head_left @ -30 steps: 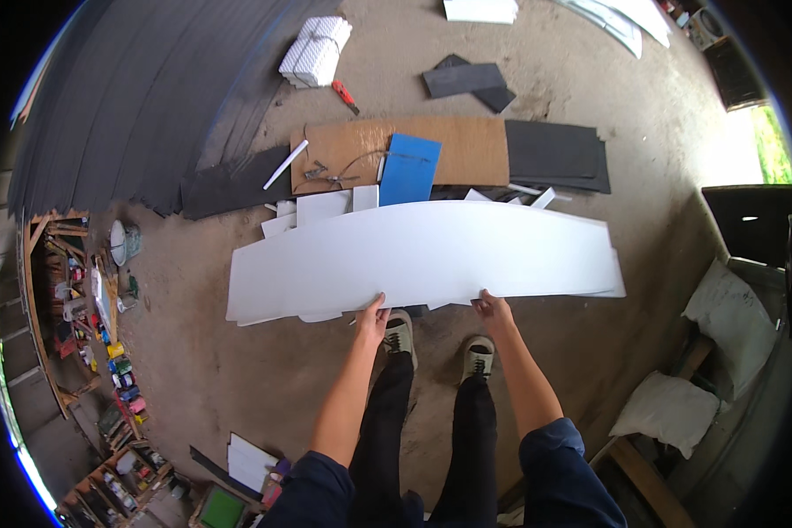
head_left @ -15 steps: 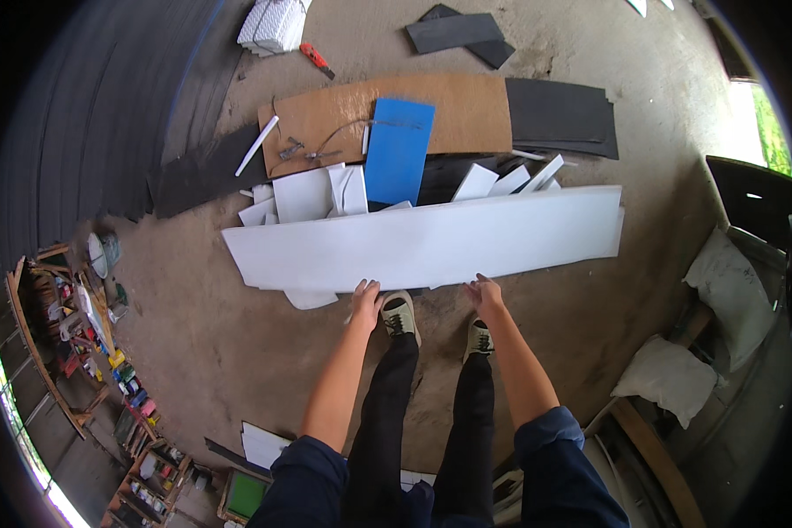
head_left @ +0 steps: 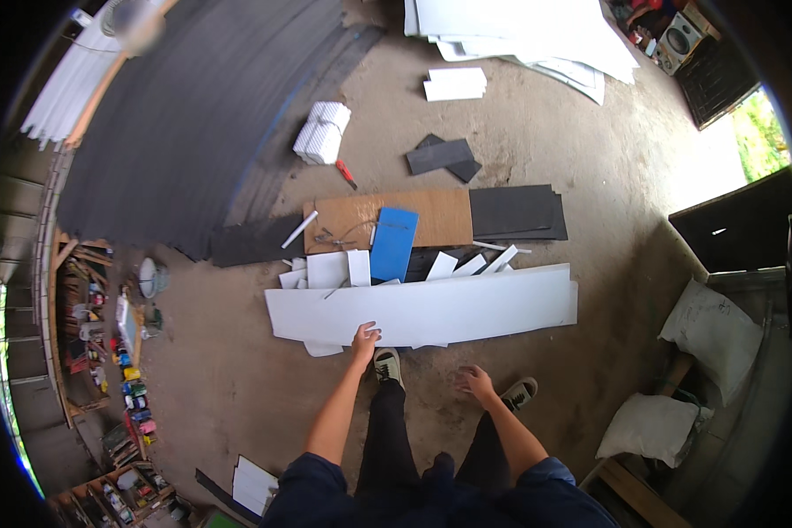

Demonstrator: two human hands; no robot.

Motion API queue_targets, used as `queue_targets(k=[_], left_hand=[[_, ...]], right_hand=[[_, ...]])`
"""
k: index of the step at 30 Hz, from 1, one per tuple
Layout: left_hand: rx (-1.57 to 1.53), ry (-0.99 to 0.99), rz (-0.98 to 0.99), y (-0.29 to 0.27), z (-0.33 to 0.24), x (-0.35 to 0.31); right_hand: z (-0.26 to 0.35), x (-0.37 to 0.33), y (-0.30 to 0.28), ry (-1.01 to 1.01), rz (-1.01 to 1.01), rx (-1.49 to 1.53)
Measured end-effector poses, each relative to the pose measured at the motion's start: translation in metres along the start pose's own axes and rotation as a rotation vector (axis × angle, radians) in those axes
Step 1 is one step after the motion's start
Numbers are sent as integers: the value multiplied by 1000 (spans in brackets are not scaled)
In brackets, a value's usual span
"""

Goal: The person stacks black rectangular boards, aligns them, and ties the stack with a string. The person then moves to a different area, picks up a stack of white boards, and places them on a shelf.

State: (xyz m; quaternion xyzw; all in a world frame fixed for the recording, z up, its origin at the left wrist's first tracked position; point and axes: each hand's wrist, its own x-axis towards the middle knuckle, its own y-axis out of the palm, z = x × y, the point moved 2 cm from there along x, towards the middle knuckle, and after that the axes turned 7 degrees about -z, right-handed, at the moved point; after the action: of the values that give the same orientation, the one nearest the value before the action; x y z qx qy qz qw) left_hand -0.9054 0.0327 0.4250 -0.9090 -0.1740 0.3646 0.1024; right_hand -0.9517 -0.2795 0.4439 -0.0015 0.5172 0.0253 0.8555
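Head view: our left hand (head_left: pixel 364 339) pinches the long white foam board's (head_left: pixel 431 310) near edge on the concrete floor (head_left: pixel 238 387); right hand (head_left: pixel 477 383) hangs spread, empty. Next, we judge, regripping it.

A white sheet (head_left: pixel 431 310), a blue panel (head_left: pixel 393 244), brown cardboard (head_left: pixel 431 217), dark grey boards (head_left: pixel 515 212).
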Motion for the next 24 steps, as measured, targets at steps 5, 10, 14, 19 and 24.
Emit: queue_targets(k=[5, 10, 14, 19, 24], left_hand=[[-120, 45, -99, 69, -33, -109], [85, 245, -33, 222, -58, -200], [-90, 379, 69, 341, -114, -248], [17, 630, 273, 475, -188, -292], [171, 640, 236, 536, -174, -245]], right_hand=[[-18, -86, -183, -393, -153, -593], [-42, -171, -428, -256, -732, -352], [-87, -216, -547, -65, -1132, 266], [-139, -214, -581, -239, -1061, 499], [-98, -194, -565, 28, -1034, 871]])
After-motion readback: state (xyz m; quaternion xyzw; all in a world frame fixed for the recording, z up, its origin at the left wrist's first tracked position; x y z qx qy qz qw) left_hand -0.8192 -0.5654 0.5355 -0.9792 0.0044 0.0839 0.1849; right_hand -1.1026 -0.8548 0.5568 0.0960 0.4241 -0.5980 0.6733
